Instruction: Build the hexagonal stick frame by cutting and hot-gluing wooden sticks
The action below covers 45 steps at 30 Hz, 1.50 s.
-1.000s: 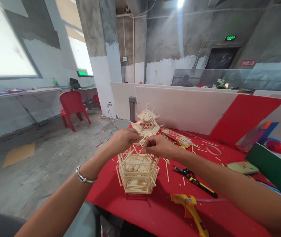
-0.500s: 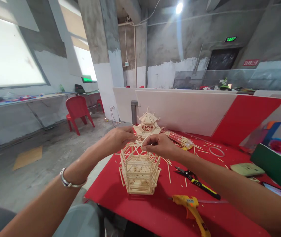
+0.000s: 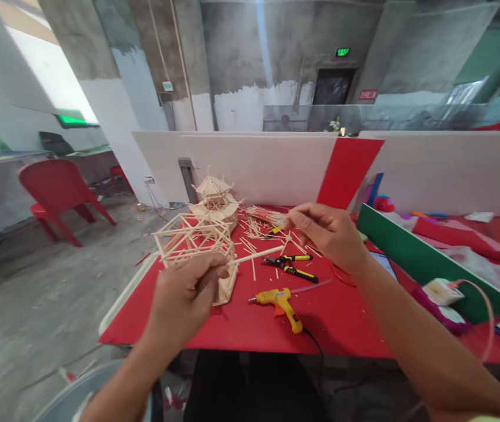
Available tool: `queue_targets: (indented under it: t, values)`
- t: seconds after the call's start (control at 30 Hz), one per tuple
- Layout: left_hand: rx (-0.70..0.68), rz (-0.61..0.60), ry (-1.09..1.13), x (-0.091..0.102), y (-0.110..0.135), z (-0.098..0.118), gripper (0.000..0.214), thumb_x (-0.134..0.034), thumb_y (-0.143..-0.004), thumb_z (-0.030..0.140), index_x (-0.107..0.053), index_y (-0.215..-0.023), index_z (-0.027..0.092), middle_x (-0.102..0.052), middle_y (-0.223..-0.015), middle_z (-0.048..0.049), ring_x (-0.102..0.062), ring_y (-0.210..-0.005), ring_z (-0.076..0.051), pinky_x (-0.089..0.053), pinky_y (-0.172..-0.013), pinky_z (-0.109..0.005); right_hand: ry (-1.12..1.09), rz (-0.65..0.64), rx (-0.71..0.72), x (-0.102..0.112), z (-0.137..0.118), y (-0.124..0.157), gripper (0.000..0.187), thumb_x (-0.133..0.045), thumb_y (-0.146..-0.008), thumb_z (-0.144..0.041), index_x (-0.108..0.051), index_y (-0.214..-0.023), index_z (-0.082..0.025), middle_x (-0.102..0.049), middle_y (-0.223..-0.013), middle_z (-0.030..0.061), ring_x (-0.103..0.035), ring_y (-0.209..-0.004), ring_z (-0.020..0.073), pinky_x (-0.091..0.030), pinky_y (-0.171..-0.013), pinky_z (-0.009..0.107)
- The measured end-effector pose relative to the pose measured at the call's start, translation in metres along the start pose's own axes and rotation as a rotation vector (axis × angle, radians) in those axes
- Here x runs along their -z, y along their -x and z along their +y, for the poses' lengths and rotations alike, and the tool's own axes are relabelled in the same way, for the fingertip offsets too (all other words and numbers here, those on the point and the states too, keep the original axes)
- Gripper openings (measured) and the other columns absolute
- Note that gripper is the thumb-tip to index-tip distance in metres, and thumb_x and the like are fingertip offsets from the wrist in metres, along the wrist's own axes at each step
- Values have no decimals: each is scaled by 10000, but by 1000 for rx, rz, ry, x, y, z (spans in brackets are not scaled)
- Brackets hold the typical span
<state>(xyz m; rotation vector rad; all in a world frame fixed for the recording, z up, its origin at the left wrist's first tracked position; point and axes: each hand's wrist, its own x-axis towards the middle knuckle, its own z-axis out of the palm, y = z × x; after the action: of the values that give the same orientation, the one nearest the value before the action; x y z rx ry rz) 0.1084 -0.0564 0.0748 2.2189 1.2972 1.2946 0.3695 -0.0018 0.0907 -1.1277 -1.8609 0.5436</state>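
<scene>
My left hand (image 3: 186, 296) is closed in a pinch on a thin wooden stick (image 3: 256, 255), which points right over the red tabletop. Just behind that hand stands an open stick framework (image 3: 192, 234), partly hidden by it. My right hand (image 3: 326, 234) is raised beyond the stick's free end, fingers curled together; I cannot make out what is between them. Below the stick's free end lie black-and-yellow cutters (image 3: 296, 272). Nearer me is a yellow glue gun (image 3: 278, 300) with its nozzle pointing left.
A roofed stick pagoda (image 3: 214, 196) stands behind the framework. Loose sticks (image 3: 254, 228) and a packet of sticks (image 3: 265, 215) lie beside it. A green board (image 3: 429, 264) stands on the right, near a white plug adapter (image 3: 443, 291). White panels (image 3: 254, 170) line the back edge.
The view has turned right and down. Both hands have left the framework's top and moved apart; the left now holds a stick out to the right, while the right hand is over the loose sticks.
</scene>
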Motion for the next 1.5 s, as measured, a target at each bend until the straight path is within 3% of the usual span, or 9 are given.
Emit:
queue_targets:
  t: [0.1,0.23,0.47,0.6,0.83,1.0,1.13,1.27,1.5]
  values:
    - [360,-5,506,-63,12,2,155,-560,-843,329,-610,-800,189,-647,-653,14,-530,-412,-75,-407,-404,-205,503,-177,-203,-1,66,18,375,-363,-971,-411,-637,-1096,-187,-688,-979,64,-620,-848,166,-462,-745,279]
    - [715,45,915,-131,6,-9,269,-683,-708,390,-551,-777,167,-622,-633,28,-465,-369,-42,-269,-329,-155,682,-367,-255,-29,142,26,460,-706,-780,-307,-610,-1181,-103,-594,-1242,160,-537,-1154,304,-423,-967,435]
    - [795,126,932,-160,-5,-32,364,-706,-660,444,-534,-812,163,-647,-736,11,-516,-396,-48,-253,-312,-141,751,-538,-231,-52,194,20,469,-669,-833,-333,-550,-1253,-161,-550,-1274,121,-523,-1169,278,-396,-1009,512]
    - [808,178,903,-165,-9,-39,381,-699,-657,473,-519,-793,167,-619,-669,39,-457,-330,-37,-246,-303,-152,677,-493,-214,-47,198,21,582,-721,-632,-161,-586,-1197,-130,-536,-1244,197,-455,-1212,372,-270,-1054,514]
    - [809,217,839,-172,-21,-46,353,-660,-684,472,-520,-783,163,-627,-675,23,-442,-316,-39,-232,-313,-162,347,-405,-379,-23,189,41,311,-429,-811,-292,-570,-1052,-155,-638,-966,103,-601,-913,238,-442,-794,360]
    - [769,199,792,-176,-38,-43,325,-662,-699,454,-535,-783,167,-621,-734,16,-477,-371,-39,-229,-335,-156,-123,-468,-506,-16,155,65,388,-357,-897,-457,-584,-1004,-162,-651,-799,43,-614,-732,184,-444,-645,289]
    - [729,192,757,-182,-44,-43,304,-654,-713,449,-532,-761,175,-565,-634,47,-419,-363,-33,-252,-359,-163,136,-379,-363,-12,129,68,256,-481,-827,-295,-607,-1018,-180,-678,-954,69,-611,-880,229,-421,-791,340]
    - [719,188,724,-186,-42,-45,276,-634,-729,432,-541,-747,173,-558,-602,41,-390,-382,-41,-253,-374,-171,332,-375,-276,-15,125,65,511,-464,-777,-185,-512,-1285,-170,-596,-1248,129,-555,-1131,268,-391,-938,378]
    - [712,169,657,-189,-38,-40,171,-591,-745,329,-565,-684,171,-506,-496,51,-340,-372,-49,-252,-406,-186,467,-370,-227,-25,125,59,637,-465,-804,-225,-362,-1425,-130,-526,-1298,166,-530,-1174,274,-415,-956,394]
